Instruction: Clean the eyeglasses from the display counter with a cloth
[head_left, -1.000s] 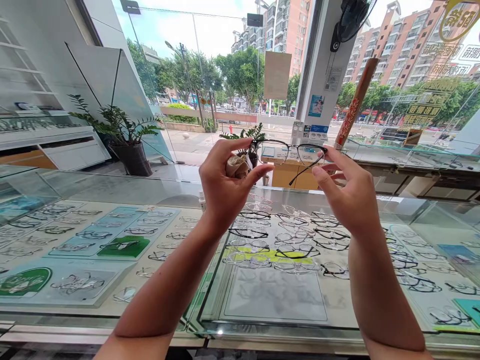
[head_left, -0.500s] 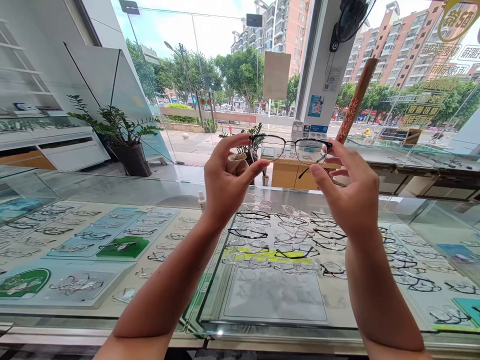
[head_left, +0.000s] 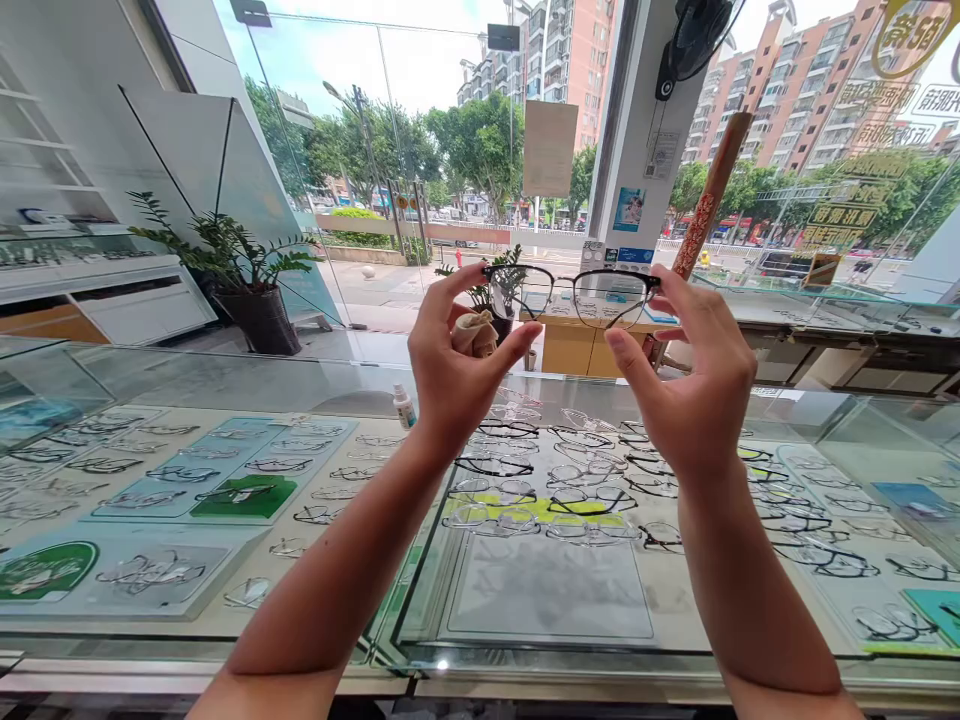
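Observation:
Held up in front of me is a pair of glasses [head_left: 611,272] with dark upper rims, thin lower rims and clear lenses. My left hand [head_left: 454,365] grips its left end, the forefinger at the rim's top corner and the thumb below, extended toward the lens. A crumpled beige cloth [head_left: 475,335] is tucked into the same hand under the curled fingers. My right hand [head_left: 697,375] is closed on the right end near the hinge, its thumb pointing up beneath the right lens. The temples reach away behind the lenses and are partly hidden.
Below my arms, a glass display counter [head_left: 555,590] holds many rows of glasses. A small white spray bottle [head_left: 403,405] stands on it beside my left wrist. A potted plant [head_left: 259,315] is beyond the counter at left. Large windows face a street.
The glasses have shifted slightly left and turned, so the temples show differently behind the lenses. My right hand has moved a little left; the cloth shows more in my left hand.

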